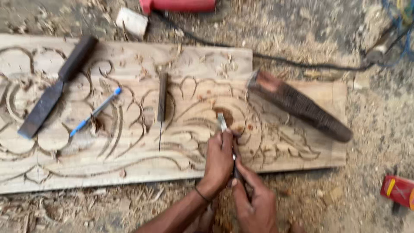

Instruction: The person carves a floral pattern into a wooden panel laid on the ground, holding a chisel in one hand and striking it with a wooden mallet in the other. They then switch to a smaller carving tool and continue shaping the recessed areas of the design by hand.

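A long wooden board point(129, 159) carved with scrolls and leaves lies across the sawdust-covered ground. My left hand point(219, 162) is wrapped around a small carving chisel point(222, 123), whose metal tip rests on the carved pattern near a dark hollow. My right hand point(254, 200) grips the chisel's lower handle just behind the left hand. A thin dark band circles my left wrist.
On the board lie a wide flat chisel with a dark handle point(54, 88), a blue pen point(95, 111), a thin dark tool point(162, 101) and a dark wooden mallet point(299, 105). A red power tool point(177, 5) and black cable point(302, 64) lie beyond; a red object point(399, 190) sits at right.
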